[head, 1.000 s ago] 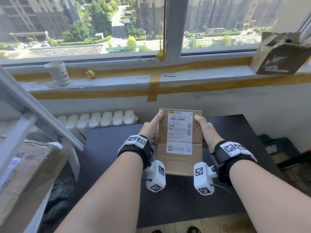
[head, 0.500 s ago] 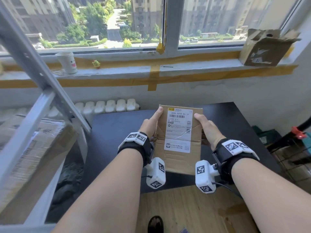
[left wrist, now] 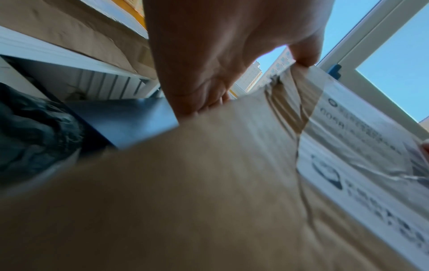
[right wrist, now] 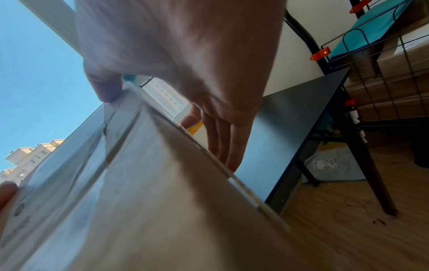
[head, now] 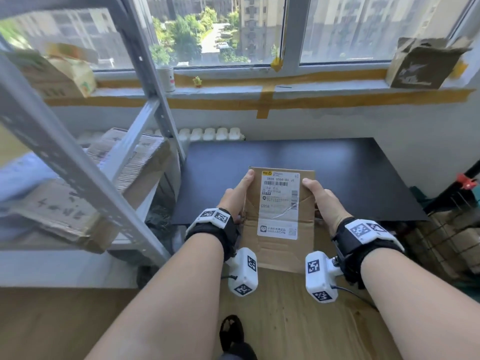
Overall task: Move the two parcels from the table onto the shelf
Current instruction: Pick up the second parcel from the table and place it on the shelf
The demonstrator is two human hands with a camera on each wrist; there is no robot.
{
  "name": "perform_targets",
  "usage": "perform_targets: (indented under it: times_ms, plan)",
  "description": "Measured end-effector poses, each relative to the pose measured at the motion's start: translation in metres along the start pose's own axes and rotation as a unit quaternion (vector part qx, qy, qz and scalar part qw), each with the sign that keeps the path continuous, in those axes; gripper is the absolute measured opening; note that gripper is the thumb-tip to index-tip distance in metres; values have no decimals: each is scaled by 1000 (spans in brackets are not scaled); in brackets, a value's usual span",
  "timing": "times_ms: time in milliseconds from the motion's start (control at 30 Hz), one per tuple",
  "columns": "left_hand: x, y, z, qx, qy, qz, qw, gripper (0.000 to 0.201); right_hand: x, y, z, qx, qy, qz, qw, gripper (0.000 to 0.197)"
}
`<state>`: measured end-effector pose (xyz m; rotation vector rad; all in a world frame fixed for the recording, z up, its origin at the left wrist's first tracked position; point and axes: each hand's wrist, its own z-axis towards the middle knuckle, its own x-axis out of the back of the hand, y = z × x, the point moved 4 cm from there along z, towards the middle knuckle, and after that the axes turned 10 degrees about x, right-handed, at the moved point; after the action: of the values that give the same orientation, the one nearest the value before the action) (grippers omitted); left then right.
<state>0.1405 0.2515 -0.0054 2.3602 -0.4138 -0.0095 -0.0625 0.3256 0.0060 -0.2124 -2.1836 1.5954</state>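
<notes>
A flat brown cardboard parcel [head: 279, 219] with a white shipping label is held in the air over the near edge of the black table [head: 337, 165]. My left hand [head: 237, 194] grips its left edge, thumb on top, fingers underneath. My right hand [head: 318, 197] grips the right edge the same way. The left wrist view shows the parcel [left wrist: 209, 183] under my left hand [left wrist: 220, 73]; the right wrist view shows the parcel [right wrist: 150, 192] with my right hand [right wrist: 185, 82] clamped on its edge. The grey metal shelf [head: 85, 172] stands to the left and holds several cardboard boxes [head: 67, 203].
A windowsill runs along the back with a paper cup [head: 166, 79], a small yellow toy [head: 198, 81] and a torn cardboard box [head: 420, 66]. A wire rack with red clips [head: 462, 201] stands at the right. Wooden floor [head: 285, 320] lies below me.
Both hands have kept hold of the parcel while I stepped back from the table and turned left; the shelf and its boxes now fill more of the left side.
</notes>
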Motion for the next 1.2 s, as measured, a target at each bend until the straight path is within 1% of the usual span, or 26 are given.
perform_targets:
  times_ms: [100,167,200,267,300,333,467,500,567,600,633,667,767,800,833,867,900,933,967,1033,1100,1167,1200]
  plan:
    - [26,-14,-34,-27,13,-18,999,110,-22,-9,-25,17,-29,-4,999,85]
    - [44,-23,-50,-37,23,-33,998,103,-37,-17,-41,26,-47,-5,999,78]
    - [53,-28,-56,-37,27,-42,998,105,-45,-20,-48,31,-55,-7,998,77]
    - [72,-40,-63,-33,31,-54,997,117,-60,-26,-61,41,-72,-11,996,80]
    - [83,-47,-65,-27,34,-63,997,124,-69,-29,-68,46,-82,-11,996,79]
    - [92,-54,-72,-28,35,-73,996,125,-78,-32,-75,50,-90,-11,995,76]
    - [141,-78,-97,-43,51,-82,994,114,-123,-40,-103,58,-110,4,992,59]
    - [157,-84,-101,-49,56,-85,994,102,-138,-42,-112,59,-114,6,992,58]
    - [189,-98,-114,-71,58,-92,992,72,-170,-47,-134,60,-118,15,991,54]
    - [206,-105,-120,-75,61,-89,991,67,-186,-49,-145,61,-120,18,991,52]
    - [225,-114,-125,-80,64,-86,991,68,-203,-51,-157,65,-124,21,990,50]
    - [244,-123,-130,-83,68,-81,991,74,-221,-53,-169,68,-129,25,989,48]
    - [308,-153,-138,-75,98,-84,989,110,-273,-63,-203,77,-127,44,988,40]
    - [328,-159,-145,-88,99,-84,988,113,-288,-68,-214,80,-119,53,988,38]
    - [343,-161,-160,-101,81,-80,988,104,-302,-75,-225,83,-112,65,988,37]
    - [356,-162,-178,-119,61,-74,988,82,-315,-83,-234,88,-109,74,987,38]
    - [370,-164,-192,-127,42,-70,989,56,-328,-92,-242,92,-107,81,987,41]
    - [382,-167,-201,-136,20,-67,988,38,-339,-102,-251,98,-105,89,986,44]
    - [394,-168,-212,-145,8,-68,987,31,-349,-115,-261,109,-105,98,984,46]
    - [418,-167,-233,-167,2,-68,984,26,-366,-139,-276,132,-101,108,980,50]
    - [442,-160,-251,-192,-2,-92,977,23,-381,-168,-292,156,-108,100,977,58]
    - [464,-147,-265,-212,3,-102,972,23,-393,-197,-306,181,-108,91,973,71]
    - [475,-138,-270,-230,4,-99,968,25,-397,-211,-312,195,-107,86,971,75]
